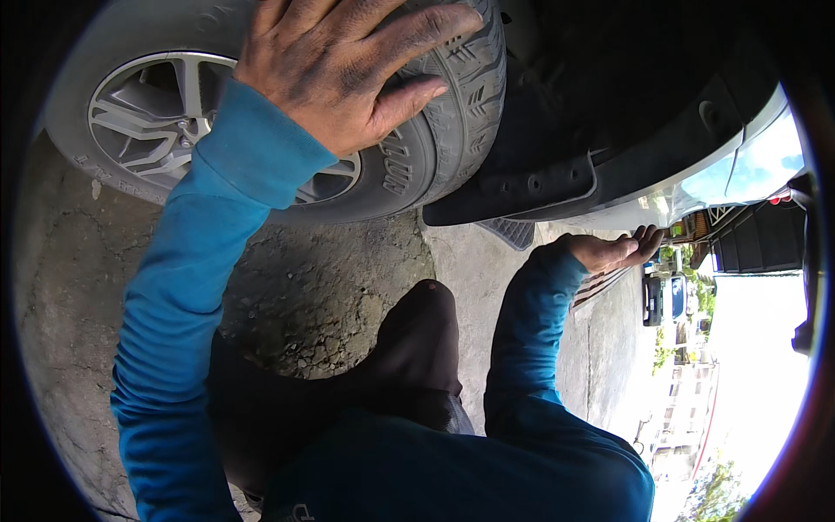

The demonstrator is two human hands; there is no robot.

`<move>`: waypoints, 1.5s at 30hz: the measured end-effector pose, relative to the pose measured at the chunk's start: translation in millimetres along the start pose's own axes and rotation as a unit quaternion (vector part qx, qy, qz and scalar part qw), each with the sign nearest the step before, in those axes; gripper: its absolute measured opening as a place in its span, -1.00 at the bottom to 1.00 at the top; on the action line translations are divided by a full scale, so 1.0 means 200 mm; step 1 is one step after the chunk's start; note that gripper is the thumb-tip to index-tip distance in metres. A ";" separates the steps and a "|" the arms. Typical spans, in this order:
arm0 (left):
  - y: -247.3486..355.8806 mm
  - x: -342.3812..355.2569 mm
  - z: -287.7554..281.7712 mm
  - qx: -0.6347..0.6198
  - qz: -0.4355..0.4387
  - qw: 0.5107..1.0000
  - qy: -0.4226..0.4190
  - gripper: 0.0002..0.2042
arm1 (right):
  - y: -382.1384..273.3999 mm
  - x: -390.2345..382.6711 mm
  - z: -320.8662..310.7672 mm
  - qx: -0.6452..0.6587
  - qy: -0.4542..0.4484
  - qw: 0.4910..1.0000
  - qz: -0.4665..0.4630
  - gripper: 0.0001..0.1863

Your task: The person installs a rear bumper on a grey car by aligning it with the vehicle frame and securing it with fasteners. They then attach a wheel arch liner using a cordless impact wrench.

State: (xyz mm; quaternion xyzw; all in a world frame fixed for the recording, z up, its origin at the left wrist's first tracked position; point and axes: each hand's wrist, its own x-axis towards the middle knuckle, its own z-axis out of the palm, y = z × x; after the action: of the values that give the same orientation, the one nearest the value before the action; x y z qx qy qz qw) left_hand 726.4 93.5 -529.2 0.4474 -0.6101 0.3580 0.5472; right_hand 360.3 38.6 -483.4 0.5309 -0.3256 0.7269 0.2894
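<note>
Crouched on cracked concrete ground [330, 304], blue-sleeved left arm stretched up, left hand [335, 65] spread flat with fingers splayed over the tread of a car tyre [452, 113] on a silver alloy wheel [165, 117], right hand [617, 250] open, palm up, under the car's sill [557, 187].

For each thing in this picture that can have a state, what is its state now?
Left hand: open, flat on the tyre.
Right hand: open, palm up, holding nothing.
Tyre: on its silver rim, standing on the ground.
Mud flap: hanging beside the tyre.
</note>
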 end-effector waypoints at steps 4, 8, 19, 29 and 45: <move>0.02 0.04 -0.02 0.002 -0.009 1.000 0.018 -0.56 | 0.04 0.00 0.15 0.059 0.007 0.998 0.033 -0.30; 0.08 0.06 -0.09 0.085 -0.034 0.992 -0.089 -0.64 | 0.06 -0.03 0.15 0.068 -0.004 0.996 0.056 -0.34; 0.79 0.14 0.38 -0.031 0.046 0.963 -0.265 -0.23 | 0.52 -0.40 -0.39 0.138 0.012 0.857 0.496 -0.55; 0.68 0.11 0.71 -0.011 0.140 0.856 -0.497 -0.28 | 0.68 -1.01 -0.16 0.652 0.078 0.352 0.668 -0.53; 0.68 0.04 0.80 -0.145 0.111 0.937 -0.296 -0.28 | 0.79 -1.22 -0.10 0.721 0.099 0.298 0.618 -0.45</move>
State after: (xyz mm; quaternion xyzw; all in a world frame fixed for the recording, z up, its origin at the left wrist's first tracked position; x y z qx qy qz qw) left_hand 543.2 -8.5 -536.6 0.3779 -0.8359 0.1753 0.3575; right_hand 292.7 -61.3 -748.1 0.0935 0.1274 0.6831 -0.7130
